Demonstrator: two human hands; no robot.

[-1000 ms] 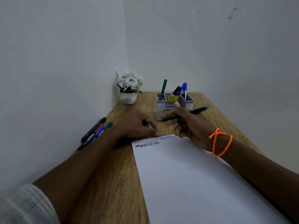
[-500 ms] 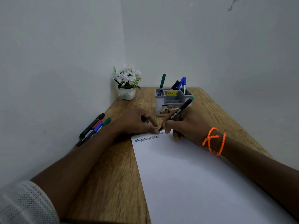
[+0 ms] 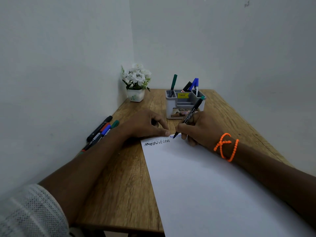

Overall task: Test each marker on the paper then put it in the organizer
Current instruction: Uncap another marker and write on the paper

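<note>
My right hand point(image 3: 200, 129) grips a black marker with a green end point(image 3: 191, 113), tilted, its tip touching the top edge of the white paper point(image 3: 205, 185) beside blue and black scribbles. My left hand point(image 3: 145, 124) rests on the paper's top left corner with its fingertips pressing down; something dark, perhaps a cap, shows under its curled fingers. The grey organizer point(image 3: 172, 106) stands just behind my hands and holds a green marker point(image 3: 173, 84), a blue marker point(image 3: 195, 83) and a black one. Several more markers point(image 3: 100, 130) lie on the desk by the left wall.
A small white pot of white flowers point(image 3: 136, 81) stands in the far left corner of the wooden desk point(image 3: 119, 177). Walls close the desk in on the left and at the back. An orange bead bracelet point(image 3: 225, 147) is on my right wrist.
My right hand turned the marker from lying flat above the paper to tip down and brought it to the paper's top edge. My left hand stayed on the corner.
</note>
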